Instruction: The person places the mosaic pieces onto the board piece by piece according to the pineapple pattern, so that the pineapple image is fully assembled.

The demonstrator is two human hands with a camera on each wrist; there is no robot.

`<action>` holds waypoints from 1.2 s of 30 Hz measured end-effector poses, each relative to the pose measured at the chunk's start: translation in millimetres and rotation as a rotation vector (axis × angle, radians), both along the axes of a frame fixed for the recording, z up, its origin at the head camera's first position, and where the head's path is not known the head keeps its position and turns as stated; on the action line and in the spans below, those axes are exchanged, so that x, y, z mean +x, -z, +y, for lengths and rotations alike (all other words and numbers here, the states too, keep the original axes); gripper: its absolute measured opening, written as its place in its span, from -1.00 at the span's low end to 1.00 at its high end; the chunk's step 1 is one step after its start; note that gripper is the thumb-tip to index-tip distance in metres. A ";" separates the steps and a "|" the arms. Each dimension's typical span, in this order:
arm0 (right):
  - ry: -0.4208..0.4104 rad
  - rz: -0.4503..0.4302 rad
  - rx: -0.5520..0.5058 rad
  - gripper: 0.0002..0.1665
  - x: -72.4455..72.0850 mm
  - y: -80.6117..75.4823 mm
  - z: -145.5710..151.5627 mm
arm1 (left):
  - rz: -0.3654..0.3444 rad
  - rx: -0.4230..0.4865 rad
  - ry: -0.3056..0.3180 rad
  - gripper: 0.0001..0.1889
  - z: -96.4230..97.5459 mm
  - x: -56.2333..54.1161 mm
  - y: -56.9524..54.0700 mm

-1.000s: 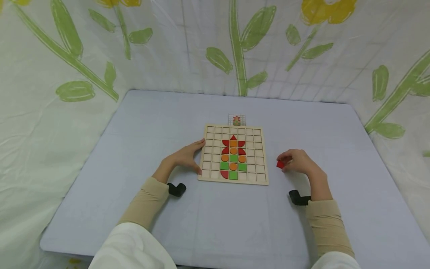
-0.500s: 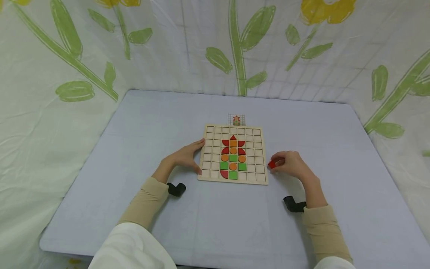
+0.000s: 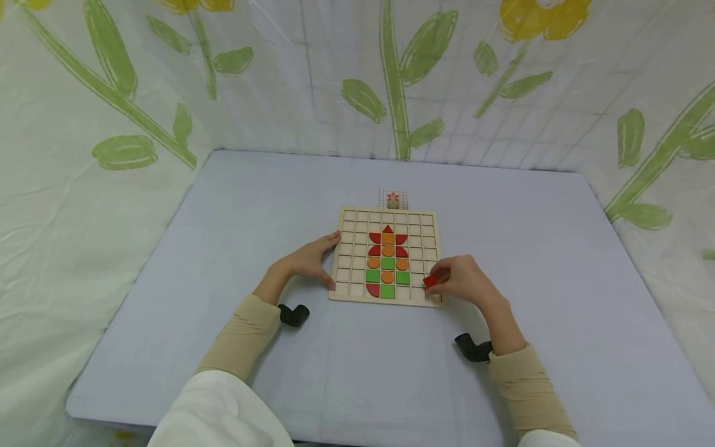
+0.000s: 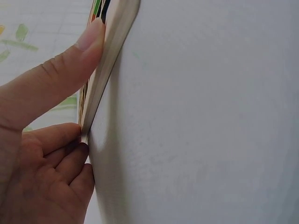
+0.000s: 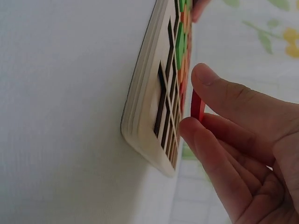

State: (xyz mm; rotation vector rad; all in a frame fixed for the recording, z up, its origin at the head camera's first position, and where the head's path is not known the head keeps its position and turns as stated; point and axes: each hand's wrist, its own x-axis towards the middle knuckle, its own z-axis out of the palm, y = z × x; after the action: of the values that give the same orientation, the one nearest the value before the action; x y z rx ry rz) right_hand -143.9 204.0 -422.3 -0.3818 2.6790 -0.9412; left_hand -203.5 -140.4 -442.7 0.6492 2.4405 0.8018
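Note:
A square wooden grid board (image 3: 352, 267) lies mid-table, with red, orange and green tiles (image 3: 388, 263) set in its middle columns. My left hand (image 3: 304, 259) rests against the board's left edge, thumb near the front corner and fingers farther back, spread apart. In the left wrist view its thumb (image 4: 88, 39) touches the rim. My right hand (image 3: 466, 280) pinches a small red tile (image 3: 429, 281) between thumb and fingers, over the board's right columns. The right wrist view shows the red tile (image 5: 197, 106) edge-on, apart from the board; its full outline is hidden.
A small pattern card (image 3: 393, 199) with a grid and a matching figure lies just behind the board. The pale table (image 3: 268, 186) meets a flower-painted curtain (image 3: 335, 74) at the back. Black wrist mounts (image 3: 475, 349) stick out beneath the forearms.
My right hand has moved left with the red tile, from beside the board to above its right columns. The left hand and the board have stayed still.

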 end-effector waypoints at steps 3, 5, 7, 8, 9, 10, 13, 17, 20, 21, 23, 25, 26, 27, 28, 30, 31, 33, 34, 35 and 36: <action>-0.013 0.009 0.021 -0.60 1.6 0.5 -9.2 | 0.002 0.004 0.001 0.22 -0.5 0.8 -0.6; -0.017 0.015 0.033 -0.62 2.7 1.8 -15.3 | 0.002 0.011 0.000 0.22 -0.8 1.3 -0.9; -0.033 0.025 0.045 -0.65 3.7 3.3 -21.2 | 0.002 0.016 -0.002 0.22 -0.8 1.4 -0.9; -0.041 0.032 0.050 -0.66 4.1 4.3 -23.8 | 0.001 0.016 -0.003 0.22 -0.8 1.4 -0.9; -0.050 0.042 0.056 -0.68 4.5 5.2 -26.5 | 0.000 0.016 -0.005 0.22 -0.6 1.4 -0.9; -0.054 0.053 0.066 -0.69 5.0 5.7 -29.1 | -0.001 0.016 -0.007 0.22 -0.5 1.4 -1.0; -0.061 0.082 0.088 -0.72 6.2 6.1 -36.2 | -0.004 0.014 -0.011 0.22 -0.2 1.8 -1.5; -0.055 0.087 0.114 -0.73 7.0 5.5 -45.1 | -0.009 0.014 -0.013 0.22 0.0 2.3 -2.3; -0.054 0.085 0.129 -0.74 7.1 5.0 -50.8 | -0.009 0.011 -0.013 0.22 0.1 2.0 -2.0; -0.055 0.084 0.135 -0.73 7.1 4.9 -52.3 | -0.006 0.010 -0.012 0.22 0.2 1.8 -1.9; -0.060 0.084 0.146 -0.72 7.1 4.9 -54.7 | -0.005 0.007 -0.011 0.22 0.2 1.5 -1.4; -0.063 0.082 0.154 -0.71 7.4 4.8 -56.4 | -0.003 0.005 -0.010 0.22 0.3 1.6 -1.3; -0.063 0.081 0.160 -0.70 7.6 4.6 -57.1 | -0.002 0.004 -0.009 0.21 0.4 1.6 -1.1; -0.063 0.083 0.165 -0.69 7.8 4.3 -57.7 | -0.003 0.003 -0.010 0.21 0.4 1.6 -1.0; -0.062 0.085 0.170 -0.68 7.9 4.1 -58.0 | -0.004 0.003 -0.010 0.21 0.4 1.6 -0.8; -0.065 0.094 0.178 -0.67 8.2 3.8 -58.2 | -0.001 0.003 -0.010 0.21 0.3 1.5 -0.3; -0.069 0.100 0.181 -0.67 8.3 3.8 -57.9 | 0.000 0.003 -0.010 0.21 0.3 1.3 -0.2; -0.076 0.104 0.177 -0.68 8.5 3.5 -57.2 | 0.002 0.001 -0.010 0.21 0.2 0.9 0.1; -0.083 0.106 0.174 -0.69 8.6 3.3 -56.7 | 0.003 0.003 -0.010 0.21 0.1 0.8 0.0; -0.090 0.105 0.169 -0.72 8.7 3.1 -56.2 | 0.004 0.003 -0.009 0.21 0.0 0.7 -0.1; -0.094 0.101 0.163 -0.74 8.9 2.7 -55.9 | 0.005 0.004 -0.009 0.21 -0.1 0.6 -0.2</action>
State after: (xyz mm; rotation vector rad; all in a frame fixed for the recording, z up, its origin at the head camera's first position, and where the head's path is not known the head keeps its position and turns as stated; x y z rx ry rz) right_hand -135.0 148.1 -425.0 -0.5276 2.7762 -0.6885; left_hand -203.0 -140.5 -442.5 0.6425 2.4486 0.8098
